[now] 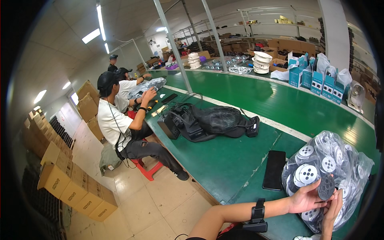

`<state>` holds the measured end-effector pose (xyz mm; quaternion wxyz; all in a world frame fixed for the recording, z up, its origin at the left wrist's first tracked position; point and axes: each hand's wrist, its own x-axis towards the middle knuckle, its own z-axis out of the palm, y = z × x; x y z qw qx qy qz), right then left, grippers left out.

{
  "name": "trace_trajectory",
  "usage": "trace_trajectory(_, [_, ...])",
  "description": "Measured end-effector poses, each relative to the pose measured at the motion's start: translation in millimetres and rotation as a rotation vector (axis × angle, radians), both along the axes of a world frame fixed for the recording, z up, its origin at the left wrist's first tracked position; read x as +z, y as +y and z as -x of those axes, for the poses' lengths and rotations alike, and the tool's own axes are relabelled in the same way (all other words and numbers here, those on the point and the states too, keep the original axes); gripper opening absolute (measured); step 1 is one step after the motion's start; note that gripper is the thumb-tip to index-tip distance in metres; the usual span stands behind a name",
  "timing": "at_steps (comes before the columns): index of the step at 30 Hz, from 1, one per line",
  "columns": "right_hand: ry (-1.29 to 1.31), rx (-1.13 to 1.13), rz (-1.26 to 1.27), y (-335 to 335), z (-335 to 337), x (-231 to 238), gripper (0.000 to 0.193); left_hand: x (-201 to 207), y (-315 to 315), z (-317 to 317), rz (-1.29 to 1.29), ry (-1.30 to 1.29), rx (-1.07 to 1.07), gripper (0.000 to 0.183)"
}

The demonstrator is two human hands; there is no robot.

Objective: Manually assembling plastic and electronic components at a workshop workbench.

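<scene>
A dark grey round disc point(326, 187) with a pattern of round marks on its face is held up between my two hands. My left hand point(303, 199) grips its left edge, thumb on top, with a black strap point(258, 212) around that wrist. My right hand point(333, 209) is closed at the disc's lower right edge, its fingers partly hidden. Right behind them lies a large clear plastic bag point(332, 146) filled with white round discs point(308, 173) that have dark holes. A black phone point(274, 170) lies on the green table left of the bag.
A black mesh bag point(222, 121) with cables and black adapters point(169, 127) lies farther along the table. Past it runs a green conveyor belt point(256, 94), with blue boxes point(316, 83) beyond. A co-worker point(118, 108) sits at the left; cartons point(76, 188) stand on the floor.
</scene>
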<state>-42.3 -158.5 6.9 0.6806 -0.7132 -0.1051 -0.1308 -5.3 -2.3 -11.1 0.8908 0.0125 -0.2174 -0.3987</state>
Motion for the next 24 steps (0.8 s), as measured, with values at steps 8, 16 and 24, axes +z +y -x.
trace_trajectory(8, [0.038, -0.04, 0.062, 2.1, 1.6, 5.3, 0.024, 0.7, 0.1, 0.6, -0.009, 0.003, -0.007, 0.055])
trace_trajectory(16, [0.033, -0.019, 0.053, -2.0, 0.7, -0.3, 0.024, 0.3, -0.1, 0.4, -0.012, 0.005, -0.011, 0.056])
trace_trajectory(24, [0.037, 0.019, 0.106, -7.4, 1.5, 0.7, 0.025, -0.8, 0.0, 0.3, -0.023, 0.004, -0.003, 0.056])
